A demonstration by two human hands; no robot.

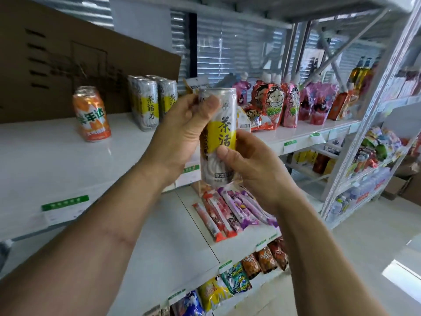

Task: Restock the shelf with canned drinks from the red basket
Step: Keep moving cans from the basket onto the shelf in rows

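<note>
Both hands hold one tall can [217, 137] up in front of the shelf [52, 156]. The left hand [182, 133] wraps the top; the right hand [248, 160] pinches the bottom. Set it upright beside the matching cans [151, 101], label facing out. The red basket is not in view.

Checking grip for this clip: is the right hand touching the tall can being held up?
Touching. The head view shows the right hand with its thumb pressed on the front of the tall can.

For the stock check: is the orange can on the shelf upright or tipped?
Upright: the orange can stands on its base on the shelf, top rim upward.
</note>
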